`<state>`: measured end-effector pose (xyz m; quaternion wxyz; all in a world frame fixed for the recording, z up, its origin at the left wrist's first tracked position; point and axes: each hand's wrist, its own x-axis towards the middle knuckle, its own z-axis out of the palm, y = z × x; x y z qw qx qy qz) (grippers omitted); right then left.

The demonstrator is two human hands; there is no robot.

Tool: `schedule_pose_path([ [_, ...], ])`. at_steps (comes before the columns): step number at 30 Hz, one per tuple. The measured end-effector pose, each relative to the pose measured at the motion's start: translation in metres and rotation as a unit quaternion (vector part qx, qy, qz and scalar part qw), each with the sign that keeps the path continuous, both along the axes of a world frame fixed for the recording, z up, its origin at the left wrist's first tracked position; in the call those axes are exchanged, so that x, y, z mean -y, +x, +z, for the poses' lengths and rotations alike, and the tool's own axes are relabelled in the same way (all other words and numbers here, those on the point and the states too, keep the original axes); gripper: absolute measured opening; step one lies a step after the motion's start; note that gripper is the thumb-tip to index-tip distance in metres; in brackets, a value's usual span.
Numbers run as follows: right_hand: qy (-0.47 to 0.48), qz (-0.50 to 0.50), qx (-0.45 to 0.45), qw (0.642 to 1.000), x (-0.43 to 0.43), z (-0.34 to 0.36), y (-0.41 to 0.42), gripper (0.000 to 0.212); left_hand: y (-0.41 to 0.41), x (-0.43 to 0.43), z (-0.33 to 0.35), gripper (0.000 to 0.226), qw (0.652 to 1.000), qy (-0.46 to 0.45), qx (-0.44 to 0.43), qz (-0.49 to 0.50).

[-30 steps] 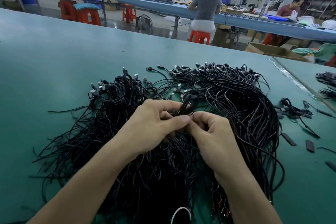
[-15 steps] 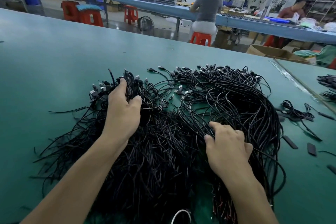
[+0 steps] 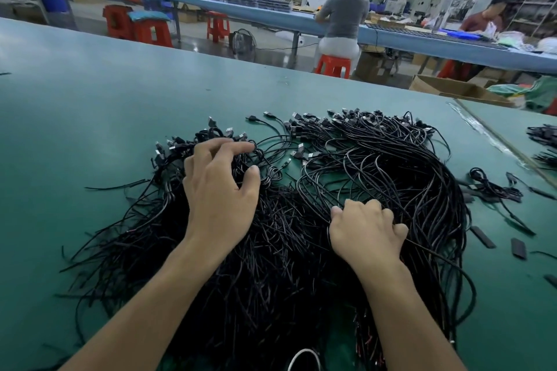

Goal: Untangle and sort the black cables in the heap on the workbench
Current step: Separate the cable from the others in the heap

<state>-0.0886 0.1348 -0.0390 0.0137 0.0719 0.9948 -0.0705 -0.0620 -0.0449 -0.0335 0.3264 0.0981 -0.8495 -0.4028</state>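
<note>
Where the heap of black cables (image 3: 271, 280) lies nearest on the green workbench (image 3: 75, 129), the right hand (image 3: 366, 232) curls its fingers round a few strands near the heap's middle. Farther on, the left hand (image 3: 221, 190) rests spread and loose on the plug ends of the left bundle. Beyond the bench, a person (image 3: 345, 18) sits on an orange stool (image 3: 333, 65).

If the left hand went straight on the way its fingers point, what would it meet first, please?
Probably the plugs at the far edge of the cables under the left hand, though height is unclear; then bare workbench.
</note>
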Motion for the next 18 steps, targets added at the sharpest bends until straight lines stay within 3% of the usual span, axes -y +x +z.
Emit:
schedule_pose_path([
  [2, -0.008, 0.0, -0.025, 1.0, 0.002, -0.002, -0.002, 0.036, 0.0, -0.002, 0.001, 0.022, 0.999, 0.025, 0.003, -0.045],
  [6, -0.073, 0.037, -0.143, 0.986, 0.004, -0.001, 0.0, 0.023, 0.002, -0.005, -0.002, 0.029, 0.991, 0.013, 0.033, -0.132],
  [8, -0.176, 0.091, -0.115, 0.973, 0.005, 0.001, 0.004, 0.02, 0.003, -0.006, -0.008, 0.044, 0.984, -0.022, 0.048, -0.172],
  [10, -0.324, 0.138, -0.064, 0.934, 0.007, 0.009, 0.011, 0.017, 0.003, -0.007, -0.011, 0.067, 0.973, -0.066, 0.054, -0.216],
  [12, -0.375, 0.188, -0.069, 0.905, 0.01, 0.02, 0.022, 0.015, 0.002, -0.01, -0.012, 0.074, 0.959, -0.134, 0.044, -0.245],
  [15, -0.4, 0.272, -0.089, 0.87, 0.017, 0.038, 0.044, 0.024, 0.0, -0.013, -0.017, 0.045, 0.947, -0.168, 0.022, -0.272],
  [18, -0.424, 0.344, -0.052, 0.836, 0.024, 0.052, 0.063, 0.024, 0.0, -0.006, -0.022, 0.019, 0.94, -0.17, 0.049, -0.29],
])
